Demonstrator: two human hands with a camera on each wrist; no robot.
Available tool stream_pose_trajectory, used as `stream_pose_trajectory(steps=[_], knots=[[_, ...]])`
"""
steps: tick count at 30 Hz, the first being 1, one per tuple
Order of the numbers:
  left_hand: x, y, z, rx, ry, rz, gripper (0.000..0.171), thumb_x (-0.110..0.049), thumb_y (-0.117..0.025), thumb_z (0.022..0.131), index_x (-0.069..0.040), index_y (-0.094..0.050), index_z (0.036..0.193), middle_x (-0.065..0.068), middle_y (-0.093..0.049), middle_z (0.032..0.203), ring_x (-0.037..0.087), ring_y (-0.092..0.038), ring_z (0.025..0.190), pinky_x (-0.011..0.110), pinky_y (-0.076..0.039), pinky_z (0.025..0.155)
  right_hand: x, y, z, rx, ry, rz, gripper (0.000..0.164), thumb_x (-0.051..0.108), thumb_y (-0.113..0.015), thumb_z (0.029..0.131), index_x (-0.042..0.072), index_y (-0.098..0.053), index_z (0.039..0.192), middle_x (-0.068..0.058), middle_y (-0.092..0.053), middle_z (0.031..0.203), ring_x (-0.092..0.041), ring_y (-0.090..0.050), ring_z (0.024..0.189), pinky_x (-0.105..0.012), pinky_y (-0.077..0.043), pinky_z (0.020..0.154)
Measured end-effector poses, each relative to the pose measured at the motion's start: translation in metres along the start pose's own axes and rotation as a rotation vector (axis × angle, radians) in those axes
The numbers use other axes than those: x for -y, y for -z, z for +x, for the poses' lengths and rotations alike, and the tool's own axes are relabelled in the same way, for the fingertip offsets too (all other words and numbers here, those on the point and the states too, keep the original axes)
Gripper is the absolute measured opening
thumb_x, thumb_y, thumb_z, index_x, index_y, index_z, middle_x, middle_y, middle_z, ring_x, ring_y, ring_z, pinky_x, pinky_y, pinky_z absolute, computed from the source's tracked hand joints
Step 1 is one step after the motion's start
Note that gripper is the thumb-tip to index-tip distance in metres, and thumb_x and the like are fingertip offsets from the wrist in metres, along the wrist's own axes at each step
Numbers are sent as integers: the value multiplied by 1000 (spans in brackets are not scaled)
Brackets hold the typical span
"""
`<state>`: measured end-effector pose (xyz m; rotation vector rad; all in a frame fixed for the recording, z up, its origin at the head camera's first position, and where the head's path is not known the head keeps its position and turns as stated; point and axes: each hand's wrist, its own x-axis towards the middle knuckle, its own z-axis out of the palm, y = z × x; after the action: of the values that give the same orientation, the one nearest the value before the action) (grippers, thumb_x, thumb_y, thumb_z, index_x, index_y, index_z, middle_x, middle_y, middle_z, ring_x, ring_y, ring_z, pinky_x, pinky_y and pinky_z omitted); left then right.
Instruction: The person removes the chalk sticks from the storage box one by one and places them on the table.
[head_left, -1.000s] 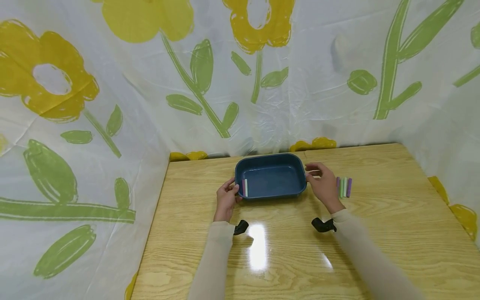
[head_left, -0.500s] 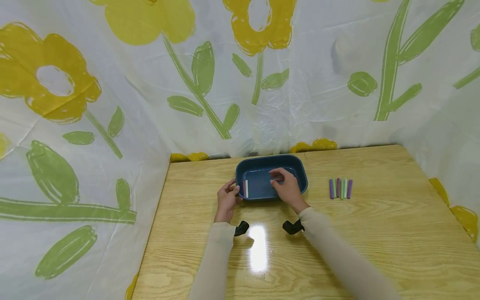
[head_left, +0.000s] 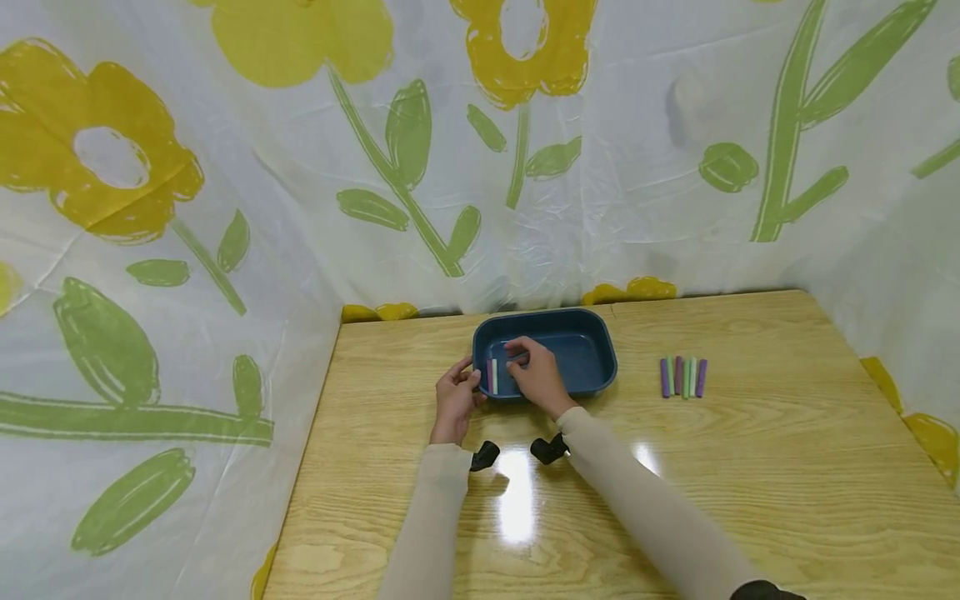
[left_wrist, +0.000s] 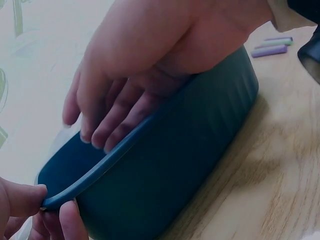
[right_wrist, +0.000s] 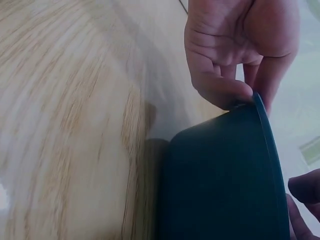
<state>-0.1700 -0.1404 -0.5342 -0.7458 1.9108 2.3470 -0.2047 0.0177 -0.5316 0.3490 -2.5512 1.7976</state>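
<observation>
Bench (head_left: 810,467) is of light-brown wood, w/ grain lines clearly seen & rather glossy top. Behind it, along the back edge, hangs a white sheet (head_left: 637,200), slightly wrinkled, w/ large print: yellow flowers (head_left: 157,108), green stems (head_left: 787,125) & leaves (head_left: 408,133). Similar sheets hang at both sides: L sheet (head_left: 202,358) & R sheet (head_left: 900,275). A bright reflection (head_left: 516,500) lies on the wood, plus a smaller glare (head_left: 643,455) to its R.

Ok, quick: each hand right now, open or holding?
Left hand: closed, pinching the blue bin at its rim.
Right hand: open over the bin, no held thing visible.
</observation>
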Motion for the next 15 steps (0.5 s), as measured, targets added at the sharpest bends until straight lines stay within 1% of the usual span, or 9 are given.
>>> stream_pose_trajectory(steps=[4, 10, 15], knots=[[0, 1, 0, 11, -5, -5, 40, -2, -60, 107, -1, -60, 147, 4, -50, 101, 17, -57, 85, 21, -54, 62, 2, -8, 5, 10, -25, -17, 29, -8, -67, 98, -4, -69, 127, -23, -70, 119, -35, -70, 97, -48, -60, 83], [0, 2, 0, 20, 4, -8, 40, -3, -59, 107, -2, -60, 147, 4, -50, 101, 17, -57, 85, 20, -54, 61, 4, -20, 12, 65, -60, -52, 31, -8, -66, 97, -3, -68, 128, -22, -70, 122, -36, -72, 101, -50, -60, 90], [-1, 1, 0, 16, 7, -11, 40, -3, -59, 107, -3, -61, 147, 4, -51, 101, 17, -57, 85, 21, -53, 61, 2, -22, 17, 111, -84, -95, 34, -8, -69, 95, -3, -67, 129, -23, -70, 122, -37, -72, 104, -49, -60, 92]])
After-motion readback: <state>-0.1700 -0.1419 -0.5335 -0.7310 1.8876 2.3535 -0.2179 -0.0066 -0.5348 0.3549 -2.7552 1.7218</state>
